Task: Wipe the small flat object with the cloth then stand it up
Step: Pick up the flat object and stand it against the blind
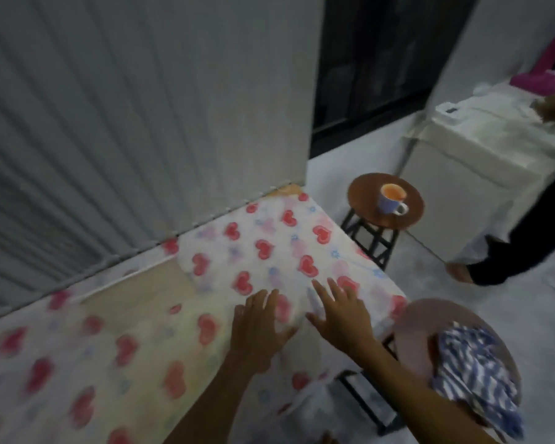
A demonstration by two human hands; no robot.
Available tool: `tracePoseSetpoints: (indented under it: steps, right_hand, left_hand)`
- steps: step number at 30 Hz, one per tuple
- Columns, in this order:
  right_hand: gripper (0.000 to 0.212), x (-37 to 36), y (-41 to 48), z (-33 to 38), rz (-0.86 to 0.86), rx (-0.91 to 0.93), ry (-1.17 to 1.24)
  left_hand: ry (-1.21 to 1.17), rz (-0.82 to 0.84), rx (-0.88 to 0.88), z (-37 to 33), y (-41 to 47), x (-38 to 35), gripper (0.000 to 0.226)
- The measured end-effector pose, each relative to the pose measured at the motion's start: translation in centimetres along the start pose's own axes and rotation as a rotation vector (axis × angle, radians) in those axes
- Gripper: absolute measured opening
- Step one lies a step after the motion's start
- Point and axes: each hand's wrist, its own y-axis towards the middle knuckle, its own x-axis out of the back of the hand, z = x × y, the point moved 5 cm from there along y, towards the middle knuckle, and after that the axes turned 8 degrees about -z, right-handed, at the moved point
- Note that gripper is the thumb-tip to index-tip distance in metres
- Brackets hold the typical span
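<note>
Both my hands lie flat, fingers spread, on a white pillow with red hearts [269, 248] at the right end of a bed. My left hand [260, 325] rests on the pillow's near edge, my right hand [340, 312] just to its right. Neither hand holds anything. A blue-and-white striped cloth [478, 376] lies crumpled on a round pinkish stool [420, 328] at the lower right, a short way from my right forearm. I see no small flat object. The frame is blurred.
The bed [77, 363] has a heart-print sheet and runs along a grey wall [141, 107]. A round brown stool [362, 200] beyond the bed carries a blue mug [391, 200]. Another person stands by a white appliance [481, 155] at the far right.
</note>
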Motion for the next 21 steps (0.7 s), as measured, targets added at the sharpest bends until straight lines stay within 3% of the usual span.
tracePoseSetpoints:
  steps: [8,14,21]
  right_hand:
    - [0.079,-3.0,3.3,20.9,0.049,0.379,-0.007]
    - [0.087,-4.8,5.3,27.9,0.087,0.281,0.120]
    - [0.089,-6.2,7.9,29.3,0.035,0.165,0.120]
  left_hand:
    - [0.059,-0.091,0.354,17.2,-7.1,7.1,0.094]
    - [0.031,-0.089,0.537,27.2,-10.7,9.1,0.093]
    - [-0.013,-0.090,0.608,32.5,-9.5,9.1,0.096]
